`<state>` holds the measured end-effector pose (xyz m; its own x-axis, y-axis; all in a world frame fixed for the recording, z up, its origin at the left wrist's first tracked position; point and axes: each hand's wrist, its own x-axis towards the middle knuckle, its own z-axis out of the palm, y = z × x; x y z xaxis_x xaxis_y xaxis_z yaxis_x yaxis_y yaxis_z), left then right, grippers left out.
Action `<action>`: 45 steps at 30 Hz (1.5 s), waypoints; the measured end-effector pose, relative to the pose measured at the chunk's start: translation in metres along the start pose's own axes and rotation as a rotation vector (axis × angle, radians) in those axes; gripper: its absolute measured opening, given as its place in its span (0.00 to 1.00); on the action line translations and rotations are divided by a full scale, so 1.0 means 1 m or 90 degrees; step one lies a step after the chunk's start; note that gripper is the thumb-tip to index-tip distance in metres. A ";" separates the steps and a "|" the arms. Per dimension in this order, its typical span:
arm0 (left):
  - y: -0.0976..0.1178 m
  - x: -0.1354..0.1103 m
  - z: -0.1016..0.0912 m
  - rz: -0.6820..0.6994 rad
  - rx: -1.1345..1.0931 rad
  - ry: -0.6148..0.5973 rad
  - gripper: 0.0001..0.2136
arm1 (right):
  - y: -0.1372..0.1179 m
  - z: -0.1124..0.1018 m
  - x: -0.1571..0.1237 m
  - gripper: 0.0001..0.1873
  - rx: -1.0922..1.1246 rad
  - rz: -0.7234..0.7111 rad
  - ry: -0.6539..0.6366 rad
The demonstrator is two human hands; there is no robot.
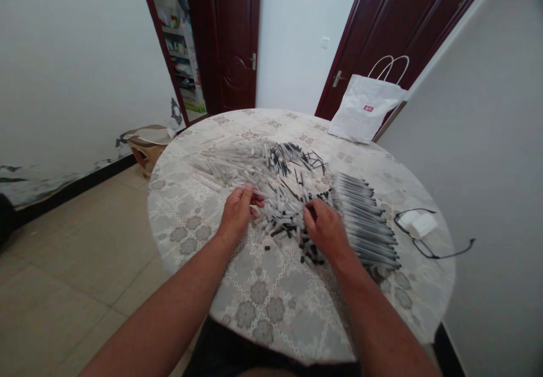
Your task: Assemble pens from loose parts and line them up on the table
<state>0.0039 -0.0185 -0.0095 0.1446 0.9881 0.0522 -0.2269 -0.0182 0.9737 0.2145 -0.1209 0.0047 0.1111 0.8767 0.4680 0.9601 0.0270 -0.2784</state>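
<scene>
My left hand [241,208] is closed, with thumb and fingers pinching what looks like a translucent pen barrel. To its right, my right hand [326,227] is curled with its fingertips together; whatever lies between them is too small to make out. Between the hands lies a pile of clear pen caps [283,204] mixed with small black plugs [291,231]. Loose translucent pen barrels [227,165] spread beyond my left hand. Thin dark refills [282,159] lie in a heap farther back. Right of my right hand, assembled pens [360,213] form a neat row.
A patterned cloth covers the round table [258,309]. Black-framed glasses [428,252] and a white folded tissue [419,224] lie near the right edge. A white paper bag [367,108] stands at the back right. A stool [148,142] is beyond the table's left side.
</scene>
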 end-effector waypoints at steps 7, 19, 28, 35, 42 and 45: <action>0.002 0.005 -0.001 -0.056 -0.211 0.020 0.18 | -0.002 0.000 -0.001 0.07 0.074 -0.071 -0.035; 0.011 0.001 0.000 -0.063 -0.242 0.017 0.19 | 0.007 0.000 -0.001 0.08 0.010 -0.057 -0.095; 0.014 -0.004 0.005 -0.071 -0.194 -0.022 0.20 | 0.005 -0.001 -0.001 0.09 0.013 -0.047 -0.082; 0.013 -0.002 0.003 -0.067 -0.202 -0.043 0.20 | -0.006 -0.007 -0.002 0.11 0.069 -0.032 -0.036; 0.009 -0.002 0.005 -0.069 -0.197 -0.048 0.20 | -0.013 -0.005 -0.002 0.12 0.067 -0.010 -0.026; 0.010 -0.004 0.007 -0.089 -0.194 -0.093 0.19 | -0.019 -0.004 -0.003 0.13 0.125 -0.042 -0.022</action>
<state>0.0075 -0.0238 0.0010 0.3255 0.9452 -0.0248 -0.4686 0.1840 0.8641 0.1971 -0.1257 0.0116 0.0372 0.8861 0.4619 0.8959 0.1752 -0.4082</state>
